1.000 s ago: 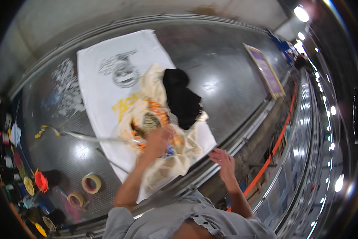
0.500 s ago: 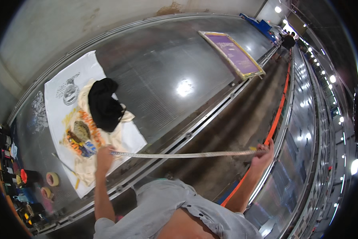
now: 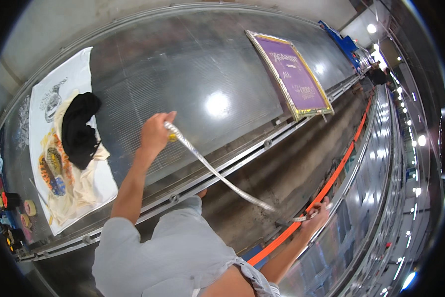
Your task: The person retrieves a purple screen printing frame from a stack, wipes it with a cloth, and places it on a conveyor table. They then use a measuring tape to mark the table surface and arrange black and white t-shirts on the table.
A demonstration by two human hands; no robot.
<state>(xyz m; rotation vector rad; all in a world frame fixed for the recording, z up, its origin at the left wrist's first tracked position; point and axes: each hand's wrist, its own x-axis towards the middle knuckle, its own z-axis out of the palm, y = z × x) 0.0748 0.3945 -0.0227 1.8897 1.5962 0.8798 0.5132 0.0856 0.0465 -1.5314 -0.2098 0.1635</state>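
Here, your raised left hand (image 3: pixel 155 131) clamps the pale tape (image 3: pixel 216 174) over the dark table (image 3: pixel 158 64); it sags rightward and blurs partway. Farther off, the purple framed panel (image 3: pixel 301 79) bears pale lettering (image 3: pixel 285 57). At near right, your outstretched right hand (image 3: pixel 316 217) clasps the tape, whose end is hard to discern.

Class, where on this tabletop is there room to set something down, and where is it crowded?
Bare: tabletop between the black cloth and purple framed panel, beyond the left hand. Crowded: left end, with tape rolls, containers.
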